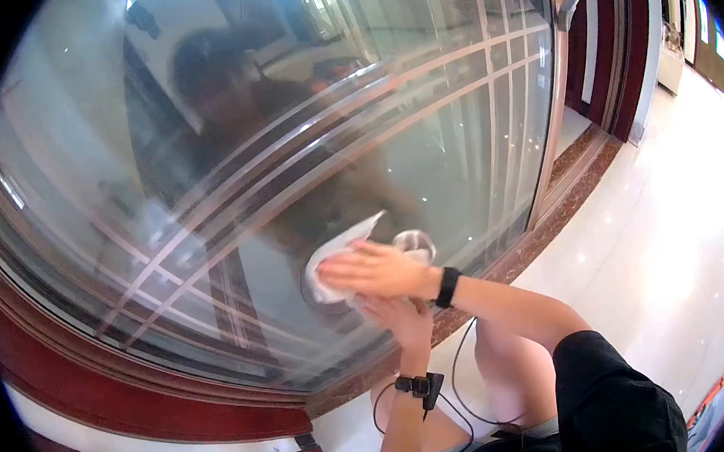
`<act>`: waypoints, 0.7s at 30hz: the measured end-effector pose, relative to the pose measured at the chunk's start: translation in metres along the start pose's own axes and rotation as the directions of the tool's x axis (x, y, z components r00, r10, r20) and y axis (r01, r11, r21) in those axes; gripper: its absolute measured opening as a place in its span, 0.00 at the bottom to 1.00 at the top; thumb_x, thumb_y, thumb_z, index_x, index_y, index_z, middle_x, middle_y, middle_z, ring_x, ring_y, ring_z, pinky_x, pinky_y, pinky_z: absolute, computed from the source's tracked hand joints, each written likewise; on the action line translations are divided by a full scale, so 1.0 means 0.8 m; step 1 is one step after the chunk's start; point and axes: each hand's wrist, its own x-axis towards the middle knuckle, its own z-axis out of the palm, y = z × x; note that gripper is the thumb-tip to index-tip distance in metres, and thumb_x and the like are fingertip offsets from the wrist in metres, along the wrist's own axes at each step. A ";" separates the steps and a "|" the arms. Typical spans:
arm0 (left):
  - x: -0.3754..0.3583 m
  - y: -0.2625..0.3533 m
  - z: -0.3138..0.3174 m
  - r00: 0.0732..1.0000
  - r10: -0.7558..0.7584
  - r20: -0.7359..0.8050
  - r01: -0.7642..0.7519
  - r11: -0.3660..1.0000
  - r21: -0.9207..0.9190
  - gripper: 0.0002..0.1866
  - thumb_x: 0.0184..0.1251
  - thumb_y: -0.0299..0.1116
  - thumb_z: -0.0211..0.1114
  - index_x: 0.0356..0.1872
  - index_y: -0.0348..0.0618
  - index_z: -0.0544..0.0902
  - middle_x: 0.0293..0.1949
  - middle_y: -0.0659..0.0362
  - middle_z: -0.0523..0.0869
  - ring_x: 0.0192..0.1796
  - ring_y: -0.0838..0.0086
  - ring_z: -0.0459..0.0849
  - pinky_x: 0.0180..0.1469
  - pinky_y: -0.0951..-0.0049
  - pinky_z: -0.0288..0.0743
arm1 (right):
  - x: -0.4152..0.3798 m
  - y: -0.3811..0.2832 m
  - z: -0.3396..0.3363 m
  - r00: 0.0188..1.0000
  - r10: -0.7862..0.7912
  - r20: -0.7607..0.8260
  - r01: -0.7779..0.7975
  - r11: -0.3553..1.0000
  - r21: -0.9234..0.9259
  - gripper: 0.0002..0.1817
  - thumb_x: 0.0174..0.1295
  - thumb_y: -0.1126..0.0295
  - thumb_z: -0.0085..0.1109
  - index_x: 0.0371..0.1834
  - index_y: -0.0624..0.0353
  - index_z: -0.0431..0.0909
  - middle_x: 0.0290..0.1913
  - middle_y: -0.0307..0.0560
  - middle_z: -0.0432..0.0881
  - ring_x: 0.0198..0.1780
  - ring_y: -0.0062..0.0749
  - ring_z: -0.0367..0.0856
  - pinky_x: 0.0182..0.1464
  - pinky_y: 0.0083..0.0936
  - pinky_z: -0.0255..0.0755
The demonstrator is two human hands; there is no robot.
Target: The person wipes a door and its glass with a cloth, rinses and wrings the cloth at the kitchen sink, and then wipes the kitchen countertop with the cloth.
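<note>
Pressing hand: the right hand (374, 272) lies flat on the white cloth (326, 285), it seems so the cloth sits snug on the glass (452, 185).
Right fingers: long and straight, close together, with no gaps I can be sure of. They don't look like they pinch anything.
Helping hand: the left hand (405, 318) is just below the right one, near the low edge of the cloth, maybe to prop it up. Its fingertips are partly hidden, so I can't tell if they pinch.
Cloth spot: low on the big glass door, under the shiny crossing stripes (332, 165).
Cloth look: white, soft and crumpled, with one pointy corner sticking up past the right hand. It is a bit blurry.
Wrists: a black band (448, 287) on the right, and a dark strap (419, 386) on the left.
Legs: a bent leg (516, 367) is close by, so the person seems to be down low to reach.
</note>
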 end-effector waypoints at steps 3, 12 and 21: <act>0.030 0.056 0.006 0.984 0.087 0.153 -0.086 0.996 -0.013 0.40 0.48 0.31 0.57 0.64 0.34 0.51 0.65 0.34 0.46 0.68 0.42 0.41 0.66 0.43 0.35 | -0.054 0.066 -0.025 0.980 0.198 0.002 -0.198 0.980 0.019 0.34 0.48 0.67 0.54 0.64 0.53 0.58 0.65 0.45 0.59 0.67 0.37 0.56 0.66 0.43 0.48; 0.141 0.215 0.055 0.815 0.555 0.164 -0.497 0.816 -0.294 0.35 0.45 0.21 0.56 0.62 0.36 0.61 0.67 0.50 0.54 0.71 0.62 0.47 0.68 0.56 0.41 | -0.164 0.237 -0.141 0.722 0.600 -0.346 -0.673 0.724 -0.149 0.35 0.52 0.73 0.55 0.64 0.66 0.52 0.67 0.59 0.51 0.68 0.52 0.48 0.67 0.42 0.44; 0.137 0.261 0.137 0.769 0.614 0.175 -0.579 0.787 -0.215 0.31 0.47 0.25 0.55 0.58 0.34 0.65 0.65 0.52 0.58 0.69 0.68 0.52 0.69 0.63 0.42 | -0.272 0.297 -0.107 0.521 0.778 -0.352 -0.823 0.566 0.034 0.34 0.57 0.76 0.43 0.66 0.72 0.42 0.68 0.65 0.42 0.70 0.53 0.41 0.69 0.37 0.37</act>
